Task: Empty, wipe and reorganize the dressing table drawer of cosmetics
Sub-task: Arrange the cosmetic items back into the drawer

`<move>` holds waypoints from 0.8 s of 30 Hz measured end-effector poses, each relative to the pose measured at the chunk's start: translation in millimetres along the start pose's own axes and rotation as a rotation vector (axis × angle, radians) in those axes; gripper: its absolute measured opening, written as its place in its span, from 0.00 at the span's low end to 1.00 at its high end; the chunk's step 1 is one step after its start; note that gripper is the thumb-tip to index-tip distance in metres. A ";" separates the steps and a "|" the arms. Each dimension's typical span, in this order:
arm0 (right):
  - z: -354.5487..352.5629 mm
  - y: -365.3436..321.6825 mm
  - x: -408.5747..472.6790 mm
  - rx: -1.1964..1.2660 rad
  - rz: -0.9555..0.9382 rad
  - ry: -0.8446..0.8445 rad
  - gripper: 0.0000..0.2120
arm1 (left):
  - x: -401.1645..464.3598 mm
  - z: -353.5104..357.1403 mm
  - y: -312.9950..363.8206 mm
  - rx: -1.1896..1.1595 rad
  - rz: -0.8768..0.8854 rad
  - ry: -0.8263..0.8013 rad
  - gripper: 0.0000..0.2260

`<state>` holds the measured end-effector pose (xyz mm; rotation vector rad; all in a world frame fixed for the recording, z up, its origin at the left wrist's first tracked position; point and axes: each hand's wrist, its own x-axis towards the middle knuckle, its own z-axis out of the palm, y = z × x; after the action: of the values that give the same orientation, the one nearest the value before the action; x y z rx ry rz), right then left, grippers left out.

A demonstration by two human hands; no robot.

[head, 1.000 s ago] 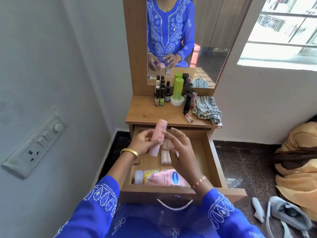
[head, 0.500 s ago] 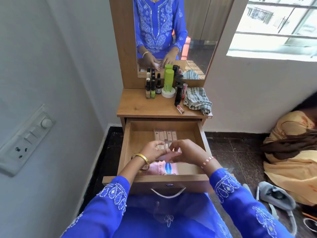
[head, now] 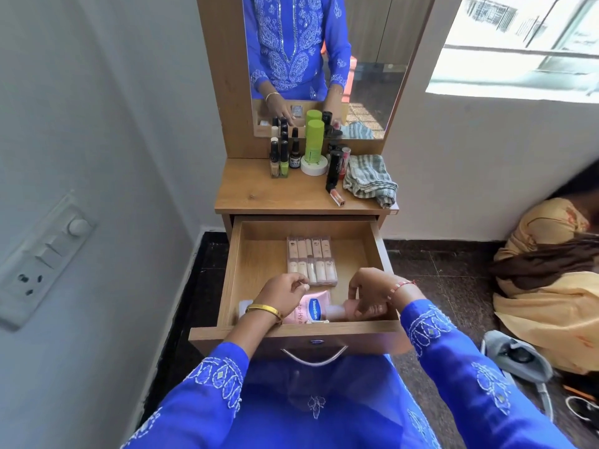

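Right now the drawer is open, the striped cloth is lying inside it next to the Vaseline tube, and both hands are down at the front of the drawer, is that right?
Not quite. The head view shows the striped cloth on the tabletop, not inside the drawer. The rest holds: the drawer is open, the Vaseline tube lies in it, and the left hand and right hand are at its front.

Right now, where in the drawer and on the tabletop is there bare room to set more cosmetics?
The drawer has bare wood left of the sample pack, and a narrower strip to its right. Its front edge is crowded: lotion tube, pink bottle, both hands. The tabletop is bare at front left; bottles and cloth fill the back and right.
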<state>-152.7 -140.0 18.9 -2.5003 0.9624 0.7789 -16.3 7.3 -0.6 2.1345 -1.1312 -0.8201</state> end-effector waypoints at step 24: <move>11.3 -15.9 4.6 0.162 -0.130 0.018 0.09 | 1.4 1.0 -3.5 -0.043 0.036 0.045 0.10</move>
<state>-142.9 -125.4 9.1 -2.4050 0.8247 0.6132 -14.6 7.5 -4.1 2.0812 -1.1155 -0.7698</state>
